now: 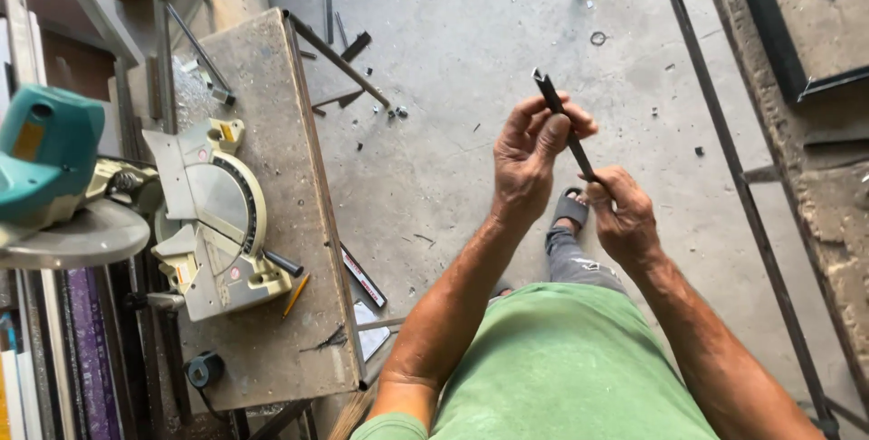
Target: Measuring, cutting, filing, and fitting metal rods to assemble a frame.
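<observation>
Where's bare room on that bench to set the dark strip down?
Bare bench top lies beyond the miter saw, toward the far corner, and along the floor-side edge. A smaller patch sits between pencil and tape measure. The saw crowds the middle. Both hands, left hand and right hand, hold the strip.

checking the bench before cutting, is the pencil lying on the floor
No, the pencil lies on the workbench top, just beside the base of the miter saw.

A short, dark metal bar [563, 128] (thin, with an angled cut at its upper end) is tilted diagonally in the air, above the concrete floor.
</observation>
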